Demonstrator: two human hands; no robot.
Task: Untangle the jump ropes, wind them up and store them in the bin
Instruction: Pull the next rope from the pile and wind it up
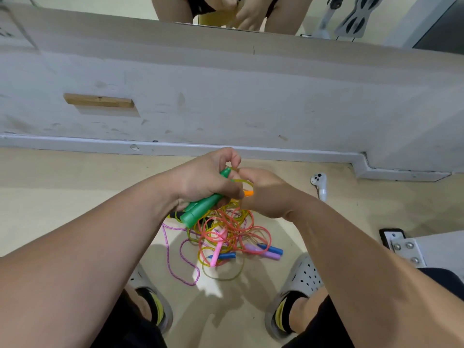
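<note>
- Grey clogs [303, 277] stand on the floor [75, 197];
- between them lie the tangled jump ropes [226, 237];
- just above, the left hand [203, 182] grips green handles [200, 209]; the right hand [266, 197], fingers curled, pinches a yellow rope [242, 181] beside an orange handle [248, 193];
- a white controller [319, 184] lies near the wall [251, 96].

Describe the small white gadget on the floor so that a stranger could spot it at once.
Start at the pale skirting board along the foot of the wall. Just in front of it, on the beige floor to the right of the right hand, lies a white controller. Alone, white, with dark buttons, it stands apart from the colourful jump ropes.
</note>
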